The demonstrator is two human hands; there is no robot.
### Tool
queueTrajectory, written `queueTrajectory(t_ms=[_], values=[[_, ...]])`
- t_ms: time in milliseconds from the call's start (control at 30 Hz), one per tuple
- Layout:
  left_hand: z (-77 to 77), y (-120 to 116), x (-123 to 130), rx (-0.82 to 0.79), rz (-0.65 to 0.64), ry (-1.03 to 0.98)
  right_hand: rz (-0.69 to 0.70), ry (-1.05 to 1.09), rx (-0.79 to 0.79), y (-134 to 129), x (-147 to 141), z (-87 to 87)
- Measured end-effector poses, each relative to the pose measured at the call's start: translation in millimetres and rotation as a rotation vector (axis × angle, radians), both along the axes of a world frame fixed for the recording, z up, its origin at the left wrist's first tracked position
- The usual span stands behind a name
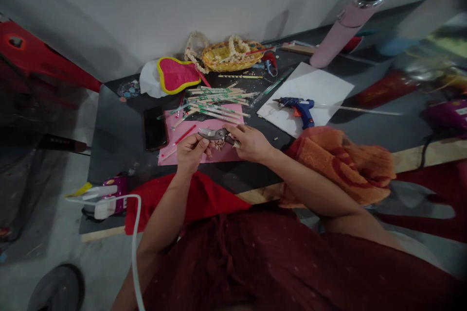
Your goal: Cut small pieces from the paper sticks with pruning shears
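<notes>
As I read the head view from my remote station, the right hand (250, 143) is clenched around the grips of the pruning shears (217, 134), and their steel blades point toward the left hand (189, 153). That hand's fingers curl close beneath the blades; I cannot tell whether it grasps the shears or the cluster of pale shell beads (218, 145) just under the pivot. The shears are over the pink foam sheet (226, 155), which I judge serves as a protective work surface. Bundled wooden sticks (215, 102) lie at its far edge, within reach. The blue glue gun (297, 107) rests on a white board (310, 92), probably to keep drips off the dark table (113, 150). A black phone (155, 129) lies left of the sheet, and an orange towel (339, 165) lies right of the forearm. The fingers and shears hide part of the beads, so I cannot make out their full shape or how far the blades stand open.
</notes>
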State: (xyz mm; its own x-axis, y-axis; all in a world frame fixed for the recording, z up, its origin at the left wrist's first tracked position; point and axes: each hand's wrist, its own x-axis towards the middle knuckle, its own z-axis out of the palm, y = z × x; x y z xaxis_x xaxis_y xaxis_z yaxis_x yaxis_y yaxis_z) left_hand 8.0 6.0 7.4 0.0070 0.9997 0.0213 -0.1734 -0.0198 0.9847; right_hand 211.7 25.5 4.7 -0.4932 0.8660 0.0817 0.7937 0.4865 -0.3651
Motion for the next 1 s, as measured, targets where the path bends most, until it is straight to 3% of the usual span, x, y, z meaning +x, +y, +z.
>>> queueTrajectory(t_ms=[367, 633, 1000], values=[[-3.8, 2.5, 0.7, 0.021, 0.040, 0.027, -0.050, -0.098, 0.016, 0.0, -2.3, 8.1], [-1.2, 3.2, -0.1, -0.037, 0.066, -0.046, -0.009, 0.104, 0.049, 4.0, 2.1, -1.5], [-3.4, 4.5, 1.4, -0.048, 0.051, -0.070, 0.057, -0.080, 0.120, 2.6, 3.6, 5.8]])
